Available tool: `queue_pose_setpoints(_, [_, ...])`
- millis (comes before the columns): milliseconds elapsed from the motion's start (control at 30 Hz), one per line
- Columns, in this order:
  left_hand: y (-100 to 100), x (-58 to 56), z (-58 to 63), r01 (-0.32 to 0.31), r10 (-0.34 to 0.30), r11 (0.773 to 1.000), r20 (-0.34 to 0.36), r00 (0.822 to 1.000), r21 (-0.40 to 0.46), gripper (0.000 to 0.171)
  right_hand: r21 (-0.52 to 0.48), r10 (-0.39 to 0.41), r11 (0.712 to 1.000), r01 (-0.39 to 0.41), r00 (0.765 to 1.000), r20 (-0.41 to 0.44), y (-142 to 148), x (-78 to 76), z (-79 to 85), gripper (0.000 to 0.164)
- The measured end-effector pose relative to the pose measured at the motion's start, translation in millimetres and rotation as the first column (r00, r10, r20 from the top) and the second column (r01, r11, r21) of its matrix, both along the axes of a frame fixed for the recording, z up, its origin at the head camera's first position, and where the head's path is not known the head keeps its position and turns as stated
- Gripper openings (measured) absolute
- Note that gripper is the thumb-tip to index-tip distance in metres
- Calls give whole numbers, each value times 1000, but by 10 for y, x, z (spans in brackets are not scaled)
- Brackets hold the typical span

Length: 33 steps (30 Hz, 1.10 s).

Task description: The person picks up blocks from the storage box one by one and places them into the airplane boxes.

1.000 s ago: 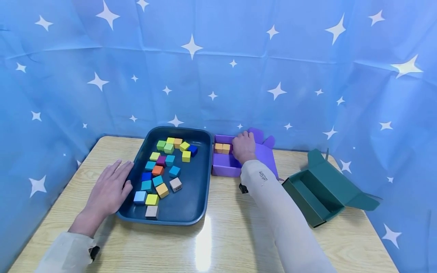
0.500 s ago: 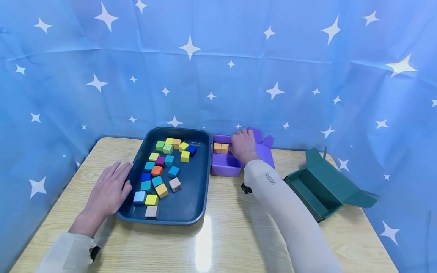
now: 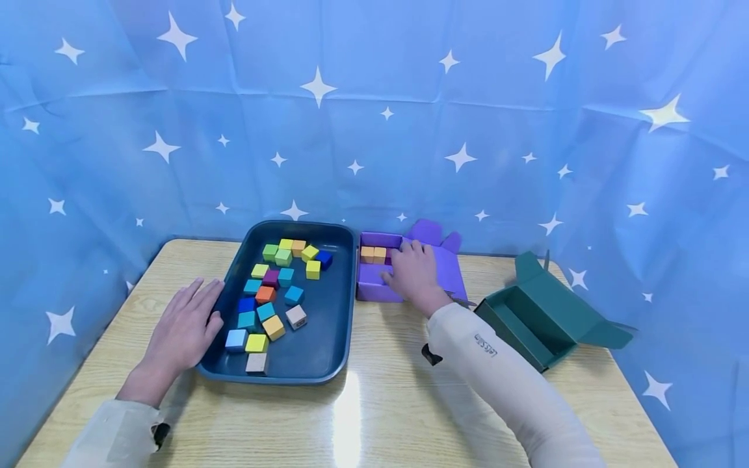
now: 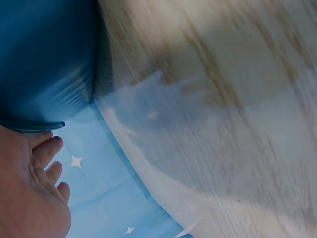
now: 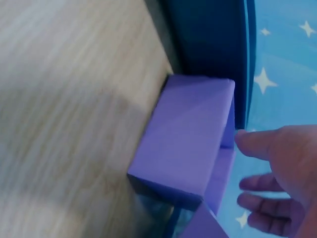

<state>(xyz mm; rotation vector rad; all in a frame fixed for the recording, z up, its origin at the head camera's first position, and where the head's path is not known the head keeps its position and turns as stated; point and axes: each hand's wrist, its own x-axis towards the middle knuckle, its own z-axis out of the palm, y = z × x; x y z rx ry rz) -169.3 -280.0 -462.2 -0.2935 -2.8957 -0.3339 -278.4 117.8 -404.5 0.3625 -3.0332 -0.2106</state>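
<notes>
My left hand (image 3: pixel 186 325) lies with straight fingers against the left rim of a dark blue tray (image 3: pixel 322 344). In the left wrist view its fingertips meet the underside of the tray's edge (image 4: pixel 49 99). Many coloured cubes lie in the tray, among them a red-orange cube (image 3: pixel 266 295) and a white cube (image 3: pixel 296 316). My right hand (image 3: pixel 414 270) is over the open purple box (image 3: pixel 379 292), thumb and fingers spread apart, holding nothing. Along the box's back wall sit two orange cubes (image 3: pixel 373 255) and a maroon cube (image 3: pixel 389 256), the last partly hidden by the hand.
A dark green box (image 3: pixel 509 328) stands open at the right, its lid (image 3: pixel 556 302) folded back to the right. Behind the purple box its flapped lid (image 3: pixel 447 266) lies spread out. A blue star-patterned curtain (image 3: pixel 363 130) hangs behind the wooden table (image 3: pixel 281 422).
My right hand has drawn back a little from the purple box's rear, and its fingers have spread. The maroon cube beside the orange ones shows more. My left hand has stayed put.
</notes>
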Motion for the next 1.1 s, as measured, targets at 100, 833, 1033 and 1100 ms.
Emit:
queue_pose_setpoints(100, [-9,0,-13,-7,7,1000,3,1000,-2,56,-27,-43,999,44,998,36,-5,41,-55,64])
queue_pose_setpoints(833, [-21,11,-16,-10,10,1000,20,1000,-1,57,-121,-167,969,215,933,318,-4,-73,-177,116])
queue_pose_setpoints(1033, [-12,-2,-15,-9,9,1000,16,1000,-5,57,-149,-165,960,235,912,376,18,-60,-149,115])
queue_pose_setpoints(1100, [-12,-6,-12,-6,7,1000,11,1000,-9,57,-150,-162,961,235,909,385,29,-45,-128,115])
